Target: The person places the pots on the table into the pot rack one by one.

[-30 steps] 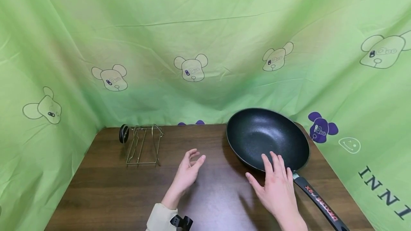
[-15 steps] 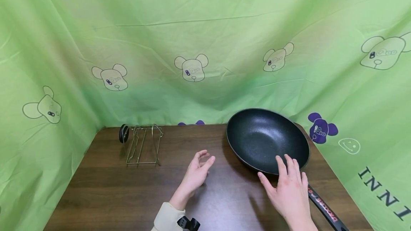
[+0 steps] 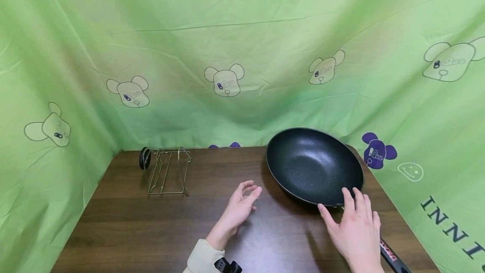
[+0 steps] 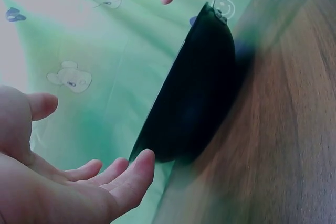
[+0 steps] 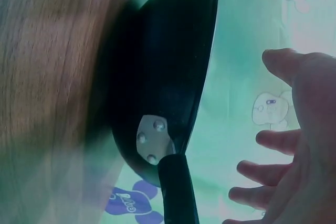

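A black frying pan (image 3: pixel 312 167), deep like a wok, stands at the back right of the table, its handle (image 3: pixel 392 256) pointing toward the front right. Over the near rim and the start of the handle hovers my right hand (image 3: pixel 356 231), fingers spread and holding nothing. The right wrist view shows a gap between these fingers and the pan's handle (image 5: pixel 177 190), which joins the pan at a riveted metal plate (image 5: pixel 153 139). My left hand (image 3: pixel 238 212) is left of the pan, loosely bent and apart from it; nothing lies in its palm.
At the back left of the brown wooden table (image 3: pixel 151 231) stands a wire rack (image 3: pixel 166 174) with a round black piece (image 3: pixel 145 158) at its left side. A green printed curtain (image 3: pixel 227 24) encloses the back and both sides.
Both hands have moved to the right. My right hand has shifted from above the pan toward its handle, now covering much of it. The pan and the rack have stayed in place.
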Tool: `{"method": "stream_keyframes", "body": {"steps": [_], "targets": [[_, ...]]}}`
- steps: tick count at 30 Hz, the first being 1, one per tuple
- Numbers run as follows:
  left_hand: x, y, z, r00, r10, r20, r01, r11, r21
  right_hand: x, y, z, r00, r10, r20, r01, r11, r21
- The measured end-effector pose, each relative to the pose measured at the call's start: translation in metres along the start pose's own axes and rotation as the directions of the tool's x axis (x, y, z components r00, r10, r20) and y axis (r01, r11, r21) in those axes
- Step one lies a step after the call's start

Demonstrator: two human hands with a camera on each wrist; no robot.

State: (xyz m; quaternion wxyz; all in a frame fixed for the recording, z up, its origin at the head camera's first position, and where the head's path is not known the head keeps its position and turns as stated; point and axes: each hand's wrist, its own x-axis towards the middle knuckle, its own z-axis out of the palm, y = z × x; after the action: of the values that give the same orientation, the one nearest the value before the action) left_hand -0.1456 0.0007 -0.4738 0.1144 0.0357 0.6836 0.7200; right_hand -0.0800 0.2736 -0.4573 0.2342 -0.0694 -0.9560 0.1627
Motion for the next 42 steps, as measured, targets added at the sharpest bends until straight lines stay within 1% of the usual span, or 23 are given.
{"method": "stream_keyframes", "body": {"steps": [6, 12, 19, 26, 31, 35, 38, 42], "targets": [[0.0, 0.002, 0.005, 1.0, -0.006, 0.008, 0.006, 1.0, 0.008, -0.002, 0.004, -0.002, 0.999, 0.035, 0.017, -0.035, 0.999, -0.011], [0.002, 0.001, 0.011, 1.0, -0.005, 0.027, 0.004, 1.0, 0.023, -0.005, 0.009, -0.001, 0.998, 0.066, 0.006, -0.066, 0.998, -0.023], [0.002, -0.002, 0.018, 0.999, -0.016, 0.041, 0.016, 1.0, 0.012, -0.01, 0.016, -0.001, 0.992, 0.122, 0.041, -0.121, 0.992, -0.034], [0.002, -0.001, 0.02, 0.999, -0.005, 0.034, 0.003, 0.998, 0.055, -0.013, 0.022, 0.0, 0.985, 0.164, 0.058, -0.161, 0.986, -0.046], [0.002, -0.002, 0.02, 0.999, -0.012, 0.035, 0.01, 0.998, 0.063, -0.012, 0.023, 0.0, 0.967, 0.221, 0.127, -0.212, 0.974, -0.079], [0.002, -0.003, 0.02, 0.999, -0.014, 0.036, 0.012, 0.998, 0.061, -0.01, 0.022, 0.0, 0.942, 0.277, 0.189, -0.26, 0.959, -0.11], [0.002, -0.004, 0.02, 0.999, -0.018, 0.036, 0.016, 0.998, 0.054, -0.008, 0.022, 0.0, 0.927, 0.307, 0.214, -0.285, 0.95, -0.126], [0.002, -0.005, 0.021, 0.999, -0.021, 0.039, 0.019, 0.999, 0.049, -0.008, 0.023, 0.0, 0.921, 0.318, 0.223, -0.294, 0.946, -0.133]]}}
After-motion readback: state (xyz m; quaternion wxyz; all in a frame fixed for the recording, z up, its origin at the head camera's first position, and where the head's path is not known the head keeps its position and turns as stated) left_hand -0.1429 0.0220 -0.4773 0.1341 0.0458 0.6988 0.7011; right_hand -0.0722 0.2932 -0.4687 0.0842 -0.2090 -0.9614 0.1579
